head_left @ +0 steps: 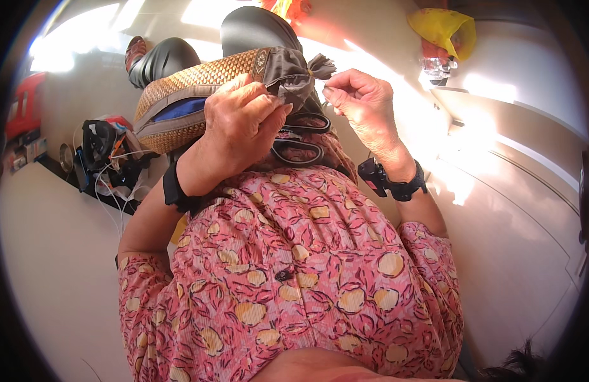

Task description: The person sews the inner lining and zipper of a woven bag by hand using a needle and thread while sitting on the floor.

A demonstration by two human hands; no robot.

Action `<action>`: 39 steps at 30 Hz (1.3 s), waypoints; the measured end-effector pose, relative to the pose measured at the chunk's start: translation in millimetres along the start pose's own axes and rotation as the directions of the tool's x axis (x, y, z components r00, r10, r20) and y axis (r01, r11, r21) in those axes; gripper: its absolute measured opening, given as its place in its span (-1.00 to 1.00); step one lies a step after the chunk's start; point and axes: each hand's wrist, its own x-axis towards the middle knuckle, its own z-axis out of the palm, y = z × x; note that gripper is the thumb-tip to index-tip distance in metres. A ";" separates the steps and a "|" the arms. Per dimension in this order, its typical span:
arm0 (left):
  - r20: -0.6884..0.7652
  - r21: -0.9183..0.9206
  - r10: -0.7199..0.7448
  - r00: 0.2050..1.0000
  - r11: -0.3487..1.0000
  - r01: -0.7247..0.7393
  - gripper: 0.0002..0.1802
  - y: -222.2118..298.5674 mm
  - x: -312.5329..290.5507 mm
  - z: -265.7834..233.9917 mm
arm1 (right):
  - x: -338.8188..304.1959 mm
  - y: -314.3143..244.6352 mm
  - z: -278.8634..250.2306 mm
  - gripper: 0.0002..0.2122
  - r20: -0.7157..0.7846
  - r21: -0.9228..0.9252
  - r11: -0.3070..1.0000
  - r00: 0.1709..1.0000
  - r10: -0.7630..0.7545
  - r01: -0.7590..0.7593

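A woven straw bag (179, 86) with grey-brown fabric trim lies across my lap, blue showing in its long opening (179, 109). At its right end, dark grey fabric (285, 67) is gathered into a ruffled, tied tuft (321, 65). My left hand (240, 124) is closed over that end, thumb and fingers pinched at the grey fabric; what they grip is hidden. Just right of the tuft, my right hand (367, 105) is raised in a pinch, apart from the bag. Anything between its fingertips is too small to name. Dark looped straps (299, 153) hang below the grey fabric.
A heap of white cables and black gear (106, 149) lies on the left, with a red object (27, 105) beyond it. A yellow plastic bag (441, 28) is at the upper right. A pale, sunlit furniture panel (511, 172) stands on the right.
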 end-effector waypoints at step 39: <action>0.557 -0.564 -0.743 0.370 -0.011 0.826 -0.84 14.6 47.5 4.6 | 21.3 7.1 15.0 -0.90 0.000 -0.250 0.966 0.998 -0.067 0.065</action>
